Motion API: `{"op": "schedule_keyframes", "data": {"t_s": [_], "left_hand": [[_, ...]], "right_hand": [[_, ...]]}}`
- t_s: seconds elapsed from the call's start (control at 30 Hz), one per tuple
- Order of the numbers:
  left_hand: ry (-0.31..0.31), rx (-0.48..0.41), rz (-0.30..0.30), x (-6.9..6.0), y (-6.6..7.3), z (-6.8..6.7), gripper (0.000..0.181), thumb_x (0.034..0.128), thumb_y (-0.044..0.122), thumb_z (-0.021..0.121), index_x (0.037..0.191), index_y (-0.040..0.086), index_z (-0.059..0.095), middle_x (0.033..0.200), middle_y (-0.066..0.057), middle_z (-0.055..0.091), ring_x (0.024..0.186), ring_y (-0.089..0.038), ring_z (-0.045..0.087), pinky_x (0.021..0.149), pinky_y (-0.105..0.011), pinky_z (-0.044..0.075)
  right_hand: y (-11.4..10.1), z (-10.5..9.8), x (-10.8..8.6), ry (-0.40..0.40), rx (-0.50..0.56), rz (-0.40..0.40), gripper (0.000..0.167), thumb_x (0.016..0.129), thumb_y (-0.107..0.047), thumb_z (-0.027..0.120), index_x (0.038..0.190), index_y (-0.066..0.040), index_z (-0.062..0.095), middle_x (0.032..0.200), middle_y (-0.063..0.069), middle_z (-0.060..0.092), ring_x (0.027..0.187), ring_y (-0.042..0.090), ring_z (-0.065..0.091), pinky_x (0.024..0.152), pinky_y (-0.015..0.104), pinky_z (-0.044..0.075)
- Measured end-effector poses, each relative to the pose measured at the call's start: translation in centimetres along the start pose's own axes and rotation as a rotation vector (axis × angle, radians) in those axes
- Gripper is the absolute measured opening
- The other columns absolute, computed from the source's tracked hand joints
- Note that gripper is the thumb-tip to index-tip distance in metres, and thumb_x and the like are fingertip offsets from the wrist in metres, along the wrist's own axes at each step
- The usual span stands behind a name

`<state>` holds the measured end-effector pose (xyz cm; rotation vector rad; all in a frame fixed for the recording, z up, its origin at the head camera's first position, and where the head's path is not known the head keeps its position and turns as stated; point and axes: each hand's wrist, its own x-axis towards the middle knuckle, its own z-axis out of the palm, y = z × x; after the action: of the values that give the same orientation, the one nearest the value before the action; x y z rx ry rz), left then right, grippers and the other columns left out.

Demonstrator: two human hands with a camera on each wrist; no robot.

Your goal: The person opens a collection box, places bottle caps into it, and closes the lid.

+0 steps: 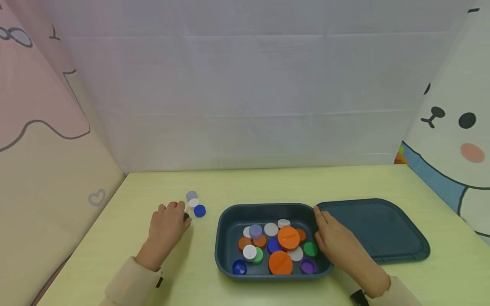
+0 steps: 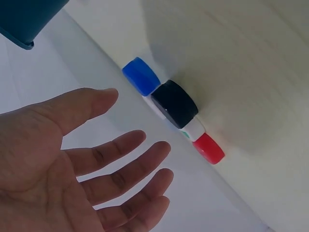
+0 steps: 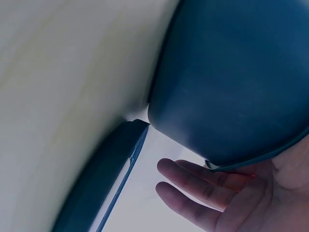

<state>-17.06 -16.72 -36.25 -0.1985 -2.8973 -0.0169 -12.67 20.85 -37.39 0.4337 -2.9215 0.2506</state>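
My left hand hovers with spread, slightly bent fingers over a group of bottle caps at the left. In the left wrist view, a gap separates its fingers from a black cap, a blue cap, a red cap and a white cap. A lavender cap lies behind them. My right hand rests on the right rim of a dark teal box; in the right wrist view its visible fingers extend outside the wall, and its thumb is hidden.
Several caps lie inside the box, among them large orange caps, a purple cap and a green cap. A dark teal lid lies right of the box. White cloth hangs behind the pale yellow table.
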Motion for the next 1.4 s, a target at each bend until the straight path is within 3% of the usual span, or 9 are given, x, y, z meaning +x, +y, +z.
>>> {"op": "schedule_keyframes", "data": {"t_s": [0.3,0.57,0.83,1.03,1.4], "left_hand": [[-0.075,0.021,-0.043,0.1,-1.0,0.9,0.038,0.0755,0.028,0.072,0.088,-0.004,0.056,0.074,-0.016,0.056,0.065,-0.03,0.049,0.055,-0.04,0.044],[-0.133,0.021,-0.062,0.2,-1.1,1.2,0.039,0.0754,0.028,0.073,0.088,-0.005,0.056,0.076,-0.016,0.056,0.067,-0.03,0.048,0.057,-0.04,0.043],[-0.208,0.027,-0.09,0.7,-0.9,1.8,0.039,0.0768,0.028,0.071,0.093,-0.005,0.057,0.079,-0.016,0.054,0.07,-0.029,0.047,0.059,-0.039,0.043],[-0.216,0.007,-0.098,1.0,-0.6,1.9,0.04,0.077,0.028,0.071,0.095,-0.005,0.058,0.079,-0.016,0.056,0.07,-0.029,0.049,0.059,-0.039,0.044],[-0.161,-0.004,-0.068,0.8,-0.4,1.7,0.041,0.0772,0.03,0.07,0.092,-0.005,0.056,0.077,-0.015,0.056,0.069,-0.03,0.049,0.056,-0.04,0.043]], "right_hand": [[0.1,0.1,0.0,0.002,0.001,-0.007,0.053,0.085,-0.01,0.055,0.132,0.01,0.039,0.116,0.022,0.053,0.088,0.024,0.058,0.073,0.039,0.051],[0.0,0.1,0.1,0.007,0.0,-0.003,0.052,0.085,-0.01,0.055,0.131,0.01,0.04,0.117,0.022,0.053,0.092,0.026,0.059,0.074,0.04,0.051],[0.1,0.2,0.1,0.013,-0.003,-0.011,0.052,0.085,-0.01,0.055,0.13,0.011,0.041,0.113,0.022,0.054,0.086,0.023,0.058,0.072,0.038,0.051],[0.1,0.2,0.1,0.007,-0.007,-0.005,0.052,0.085,-0.01,0.055,0.131,0.01,0.04,0.114,0.021,0.054,0.089,0.025,0.058,0.073,0.039,0.051],[0.1,0.3,0.0,0.021,-0.01,-0.009,0.052,0.085,-0.01,0.056,0.13,0.01,0.041,0.113,0.02,0.054,0.087,0.022,0.058,0.071,0.037,0.051]]}}
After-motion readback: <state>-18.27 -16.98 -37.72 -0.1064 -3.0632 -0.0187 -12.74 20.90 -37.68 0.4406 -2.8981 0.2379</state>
